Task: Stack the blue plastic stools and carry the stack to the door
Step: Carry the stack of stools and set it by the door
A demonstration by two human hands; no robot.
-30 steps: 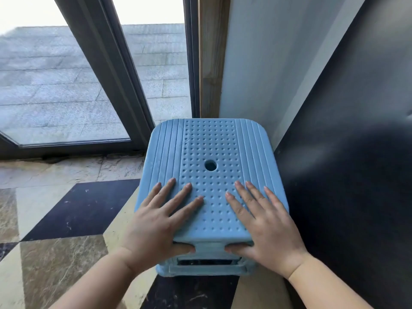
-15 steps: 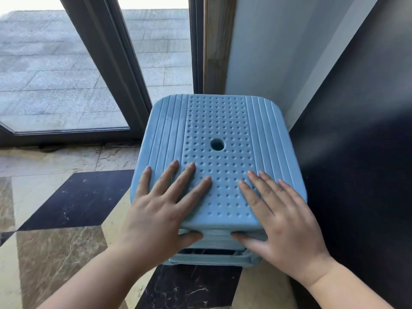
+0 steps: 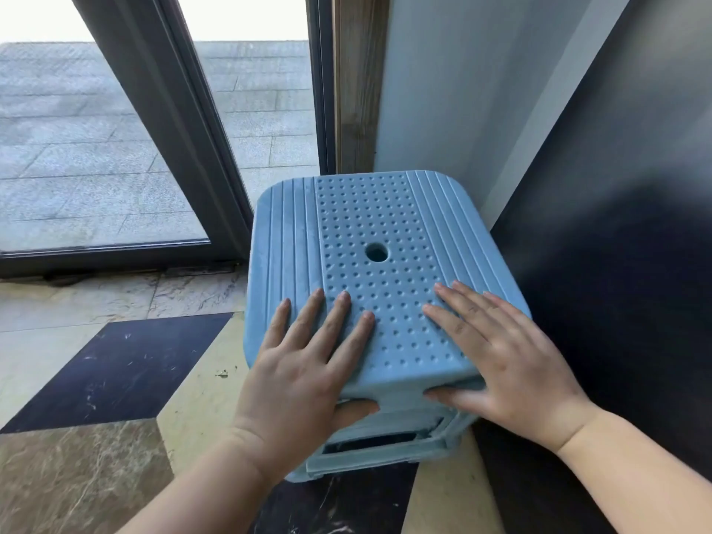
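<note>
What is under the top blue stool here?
Under the top blue stool, the rim and side slot of another blue stool show, nested below. How many more sit inside is hidden; both hands' thumbs hook under the top seat's edge.

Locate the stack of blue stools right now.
In the head view the stool stack sits centre frame on the tiled floor, beside the glass door and against the dark wall panel, with the left hand and right hand gripping its near edge.
</note>
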